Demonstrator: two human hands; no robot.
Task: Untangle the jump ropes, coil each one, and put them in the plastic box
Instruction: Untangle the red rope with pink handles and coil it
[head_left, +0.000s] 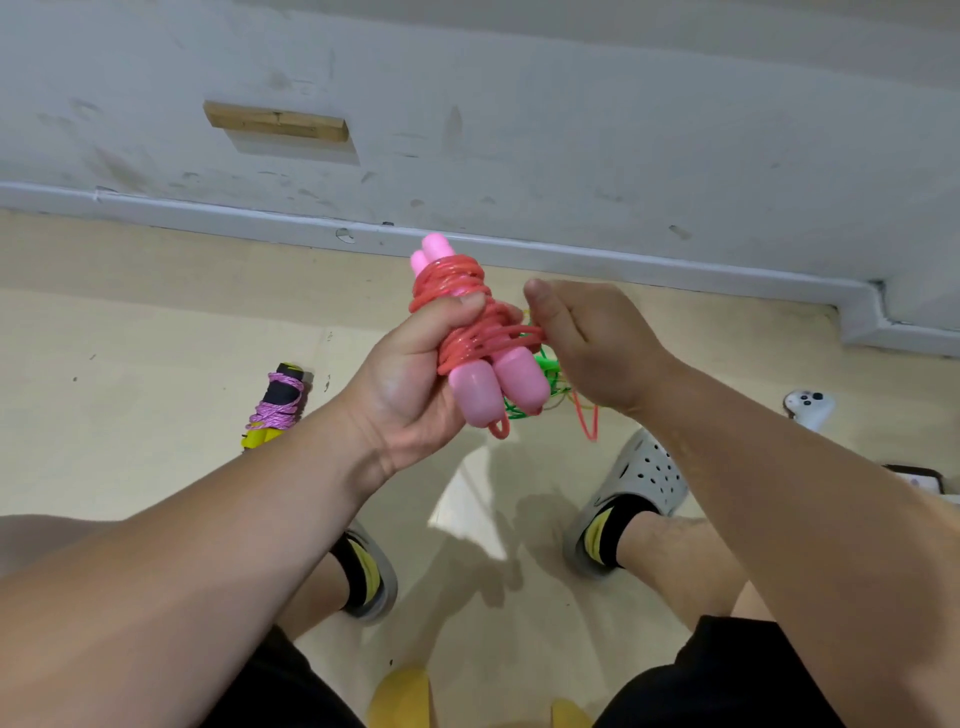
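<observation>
My left hand (415, 374) grips a pink-handled jump rope (480, 358), its two handles side by side with the red cord wound round them. My right hand (587, 348) pinches a strand of that red cord just right of the bundle. Behind the handles on the floor lies a green rope (543, 369) tangled with a loose red-orange cord (587, 421). A coiled rope with purple cord and black-yellow handles (278, 405) lies on the floor to the left. The plastic box is not in view.
A grey wall with a baseboard (519, 249) runs across the back. My feet in grey clogs (631, 493) stand on the beige floor. A white controller (810, 405) lies at the far right. Something yellow (402, 696) shows at the bottom edge.
</observation>
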